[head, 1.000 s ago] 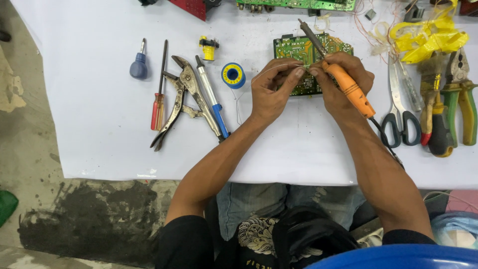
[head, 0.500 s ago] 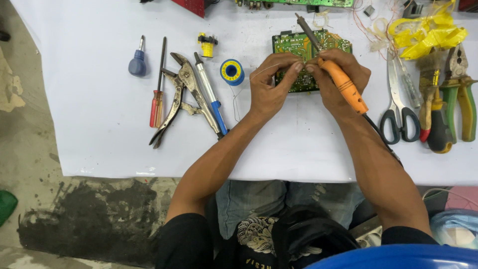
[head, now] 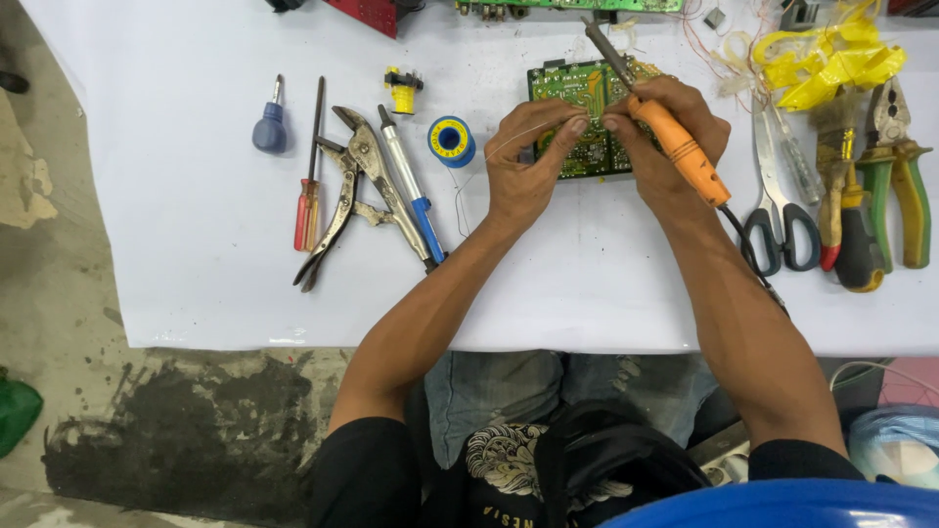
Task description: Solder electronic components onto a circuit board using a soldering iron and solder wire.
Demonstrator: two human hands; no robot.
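We're looking straight down at a white-covered table [head: 196,244], and both hands are over a green rectangular circuit board [head: 587,122] lying flat near the far middle of it. The right hand [head: 665,137] is wrapped around a soldering iron with an orange handle and a grey metal shaft [head: 675,147]; fingers closed firmly on the grip, the shaft slanting up and away past the board's far edge, its black cord [head: 748,259] trailing back toward us along the forearm. The left hand [head: 523,166] has thumb and forefinger pressed together, pinching a thin silvery solder wire [head: 509,142], fingertips almost meeting those of the right hand above the board. That wire loops down from a small blue-and-yellow spool [head: 451,141] just beside the left hand.

Off to the left we have a blue-tipped desoldering pump [head: 411,191], grey locking pliers [head: 347,196], a red-handled screwdriver [head: 308,196], a stubby blue-handled screwdriver [head: 270,122] and a small yellow component [head: 402,93]. To the right lie black-handled scissors [head: 778,210], green-handled pliers [head: 900,176] and crumpled yellow plastic strip [head: 831,59].
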